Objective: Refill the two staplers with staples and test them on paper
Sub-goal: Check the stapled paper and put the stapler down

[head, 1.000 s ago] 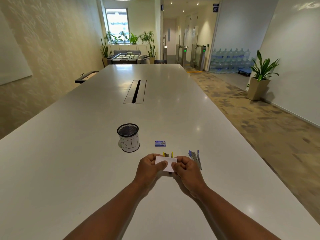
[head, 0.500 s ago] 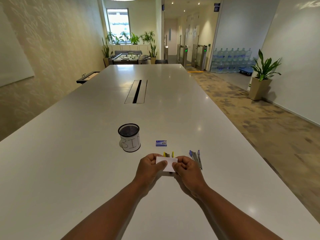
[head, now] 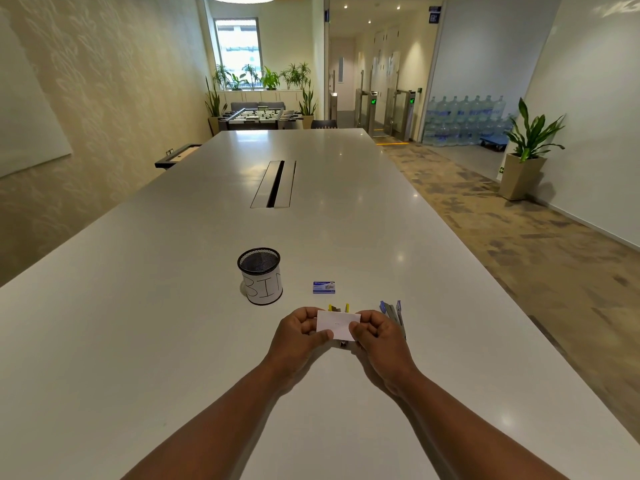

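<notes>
Little has moved since the earlier frames: both hands keep the same hold on the small white paper [head: 337, 323], and only the view has shifted a touch. Left hand [head: 300, 337] has its grip closed on the paper's left edge, thumb on top and fingers curled behind. Right hand [head: 377, 336] pinches the right edge the same way. A faint mark shows near the middle of the sheet, too small to read.

Behind the paper, the yellow stapler [head: 338, 308] lies on the white worktop [head: 138, 341] with only its far end showing. Just beside the right hand lies the blue stapler [head: 393, 311], opened out. Beyond them, slightly apart, sits the staple box [head: 323, 287]. To its left stands a black mesh cup [head: 260, 275] wrapped in a white label reading BIN.
</notes>
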The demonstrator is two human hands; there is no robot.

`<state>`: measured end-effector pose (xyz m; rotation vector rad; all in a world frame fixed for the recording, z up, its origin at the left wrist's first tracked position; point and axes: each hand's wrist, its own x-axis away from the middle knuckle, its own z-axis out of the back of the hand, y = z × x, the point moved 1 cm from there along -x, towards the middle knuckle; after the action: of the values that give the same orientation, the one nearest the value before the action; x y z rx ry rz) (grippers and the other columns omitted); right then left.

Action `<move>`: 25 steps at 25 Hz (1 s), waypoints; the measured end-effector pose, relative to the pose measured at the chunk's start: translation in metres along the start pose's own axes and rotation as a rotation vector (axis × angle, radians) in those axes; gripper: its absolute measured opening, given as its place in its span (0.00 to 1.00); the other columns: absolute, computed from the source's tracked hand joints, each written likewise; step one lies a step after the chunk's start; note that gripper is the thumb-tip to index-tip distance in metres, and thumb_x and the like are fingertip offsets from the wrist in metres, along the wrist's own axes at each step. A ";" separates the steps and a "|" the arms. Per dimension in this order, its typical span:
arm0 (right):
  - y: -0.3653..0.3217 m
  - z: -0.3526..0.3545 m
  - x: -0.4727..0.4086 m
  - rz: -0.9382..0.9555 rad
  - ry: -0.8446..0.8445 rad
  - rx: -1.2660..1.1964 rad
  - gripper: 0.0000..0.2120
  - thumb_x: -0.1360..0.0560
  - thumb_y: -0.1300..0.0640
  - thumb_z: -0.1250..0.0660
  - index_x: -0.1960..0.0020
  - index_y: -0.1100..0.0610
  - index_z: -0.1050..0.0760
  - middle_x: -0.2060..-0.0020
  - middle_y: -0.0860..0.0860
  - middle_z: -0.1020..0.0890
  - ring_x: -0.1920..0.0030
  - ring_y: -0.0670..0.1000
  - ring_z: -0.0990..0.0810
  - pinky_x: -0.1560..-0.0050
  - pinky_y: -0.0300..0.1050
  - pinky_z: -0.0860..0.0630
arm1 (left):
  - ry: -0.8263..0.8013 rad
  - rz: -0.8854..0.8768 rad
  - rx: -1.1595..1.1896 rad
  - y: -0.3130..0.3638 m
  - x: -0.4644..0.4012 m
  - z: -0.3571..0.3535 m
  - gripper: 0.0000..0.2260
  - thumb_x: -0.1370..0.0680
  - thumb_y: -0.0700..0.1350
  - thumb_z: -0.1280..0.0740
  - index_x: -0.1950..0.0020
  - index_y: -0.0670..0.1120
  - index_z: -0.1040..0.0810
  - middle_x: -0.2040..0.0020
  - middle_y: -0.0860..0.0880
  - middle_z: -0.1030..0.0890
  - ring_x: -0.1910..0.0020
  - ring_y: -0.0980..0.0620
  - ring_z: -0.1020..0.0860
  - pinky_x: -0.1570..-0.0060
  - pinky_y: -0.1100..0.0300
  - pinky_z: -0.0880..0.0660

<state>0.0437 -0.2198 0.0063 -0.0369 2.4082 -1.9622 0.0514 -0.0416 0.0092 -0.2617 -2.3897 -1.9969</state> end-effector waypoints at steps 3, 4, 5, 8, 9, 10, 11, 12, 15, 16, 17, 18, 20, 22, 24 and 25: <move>-0.005 -0.001 0.002 -0.004 0.033 0.071 0.05 0.20 0.67 0.34 0.46 0.64 0.21 0.58 0.57 0.13 0.58 0.54 0.14 0.58 0.43 0.18 | 0.046 0.004 0.047 0.001 -0.001 0.001 0.14 0.22 0.30 0.31 0.39 0.40 0.23 0.48 0.41 0.13 0.47 0.43 0.14 0.51 0.56 0.17; -0.007 -0.001 0.002 0.000 0.048 0.104 0.04 0.20 0.67 0.34 0.47 0.65 0.21 0.61 0.57 0.15 0.62 0.53 0.17 0.61 0.40 0.20 | 0.065 0.015 0.069 0.003 -0.001 0.001 0.13 0.22 0.30 0.31 0.39 0.40 0.23 0.48 0.40 0.12 0.48 0.43 0.13 0.53 0.57 0.17; -0.011 -0.001 0.002 0.008 0.062 0.140 0.04 0.21 0.68 0.33 0.48 0.65 0.21 0.64 0.57 0.18 0.65 0.52 0.21 0.64 0.38 0.22 | 0.078 0.019 0.070 0.006 0.000 0.001 0.12 0.22 0.31 0.30 0.40 0.39 0.22 0.49 0.40 0.12 0.51 0.45 0.13 0.55 0.58 0.17; -0.032 -0.004 0.000 0.054 0.068 0.191 0.04 0.23 0.67 0.31 0.48 0.64 0.21 0.65 0.56 0.22 0.64 0.51 0.24 0.63 0.39 0.24 | 0.066 -0.037 -0.054 0.024 0.000 0.000 0.14 0.24 0.36 0.25 0.40 0.40 0.21 0.54 0.45 0.11 0.60 0.54 0.14 0.63 0.64 0.20; -0.042 -0.008 -0.002 0.072 0.062 0.193 0.05 0.23 0.67 0.30 0.48 0.63 0.21 0.65 0.56 0.22 0.64 0.51 0.23 0.62 0.40 0.23 | 0.050 -0.060 -0.102 0.033 -0.002 -0.001 0.15 0.25 0.37 0.24 0.40 0.41 0.21 0.55 0.46 0.11 0.62 0.55 0.15 0.63 0.64 0.20; -0.054 -0.011 -0.004 0.089 0.057 0.187 0.05 0.23 0.67 0.29 0.48 0.62 0.20 0.65 0.55 0.21 0.63 0.49 0.22 0.61 0.40 0.22 | 0.034 -0.084 -0.137 0.044 -0.002 -0.003 0.16 0.25 0.38 0.23 0.40 0.41 0.21 0.56 0.47 0.11 0.61 0.55 0.15 0.62 0.64 0.20; -0.066 -0.015 -0.005 0.109 0.045 0.179 0.06 0.24 0.67 0.29 0.48 0.60 0.20 0.64 0.55 0.20 0.63 0.48 0.21 0.61 0.39 0.21 | 0.023 -0.111 -0.163 0.056 -0.002 -0.004 0.16 0.26 0.39 0.23 0.39 0.43 0.20 0.55 0.47 0.11 0.61 0.55 0.15 0.61 0.63 0.20; -0.078 -0.019 -0.007 0.129 0.028 0.176 0.06 0.24 0.67 0.29 0.49 0.59 0.19 0.64 0.55 0.19 0.63 0.48 0.20 0.61 0.37 0.21 | 0.015 -0.141 -0.179 0.068 -0.002 -0.007 0.17 0.26 0.39 0.22 0.40 0.45 0.20 0.55 0.48 0.11 0.61 0.55 0.15 0.60 0.62 0.20; -0.108 -0.029 -0.012 0.166 -0.025 0.233 0.07 0.23 0.66 0.29 0.48 0.56 0.18 0.63 0.55 0.15 0.63 0.46 0.19 0.60 0.37 0.20 | 0.020 -0.221 -0.208 0.102 0.001 -0.010 0.16 0.26 0.38 0.23 0.42 0.50 0.21 0.55 0.51 0.11 0.60 0.56 0.15 0.60 0.63 0.21; -0.115 -0.030 -0.013 0.180 -0.033 0.257 0.07 0.23 0.65 0.28 0.48 0.55 0.18 0.62 0.53 0.14 0.63 0.45 0.18 0.60 0.37 0.20 | 0.020 -0.241 -0.210 0.111 0.002 -0.011 0.16 0.26 0.38 0.23 0.43 0.51 0.21 0.54 0.53 0.11 0.58 0.57 0.14 0.61 0.66 0.21; -0.122 -0.033 -0.014 0.193 -0.040 0.276 0.07 0.23 0.64 0.28 0.47 0.55 0.18 0.62 0.51 0.14 0.63 0.45 0.17 0.60 0.37 0.20 | 0.024 -0.257 -0.209 0.119 0.004 -0.010 0.17 0.26 0.38 0.23 0.42 0.52 0.21 0.53 0.54 0.11 0.56 0.58 0.14 0.60 0.67 0.21; -0.127 -0.035 -0.014 0.202 -0.044 0.288 0.07 0.23 0.64 0.28 0.47 0.55 0.18 0.62 0.50 0.13 0.63 0.45 0.17 0.60 0.36 0.21 | 0.034 -0.266 -0.211 0.126 0.006 -0.010 0.18 0.26 0.39 0.22 0.41 0.52 0.21 0.51 0.53 0.11 0.54 0.57 0.14 0.59 0.67 0.21; -0.136 -0.041 -0.014 0.218 -0.057 0.305 0.08 0.23 0.63 0.28 0.47 0.52 0.19 0.61 0.52 0.13 0.62 0.46 0.16 0.60 0.35 0.21 | 0.063 -0.282 -0.225 0.136 0.010 -0.009 0.19 0.27 0.41 0.22 0.41 0.54 0.22 0.49 0.53 0.13 0.50 0.54 0.14 0.57 0.66 0.20; -0.141 -0.046 -0.012 0.236 -0.077 0.348 0.10 0.23 0.62 0.27 0.48 0.48 0.20 0.60 0.56 0.14 0.62 0.46 0.16 0.60 0.35 0.21 | 0.085 -0.296 -0.257 0.143 0.014 -0.009 0.19 0.27 0.41 0.22 0.42 0.56 0.23 0.48 0.55 0.15 0.49 0.54 0.16 0.57 0.66 0.19; -0.145 -0.050 -0.012 0.247 -0.089 0.395 0.12 0.23 0.62 0.27 0.49 0.45 0.21 0.59 0.59 0.16 0.62 0.47 0.17 0.60 0.34 0.21 | 0.105 -0.309 -0.289 0.148 0.017 -0.007 0.19 0.26 0.41 0.22 0.38 0.51 0.23 0.48 0.52 0.15 0.51 0.54 0.16 0.58 0.66 0.20; -0.147 -0.052 -0.011 0.244 -0.093 0.395 0.13 0.23 0.63 0.27 0.48 0.45 0.21 0.60 0.60 0.17 0.63 0.47 0.18 0.61 0.35 0.21 | 0.116 -0.316 -0.288 0.151 0.019 -0.006 0.19 0.26 0.40 0.23 0.37 0.48 0.23 0.48 0.50 0.13 0.54 0.54 0.15 0.59 0.67 0.20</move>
<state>0.0523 -0.1987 0.1612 0.1641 1.8309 -2.2152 0.0532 -0.0197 0.1596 0.2414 -2.1812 -2.4134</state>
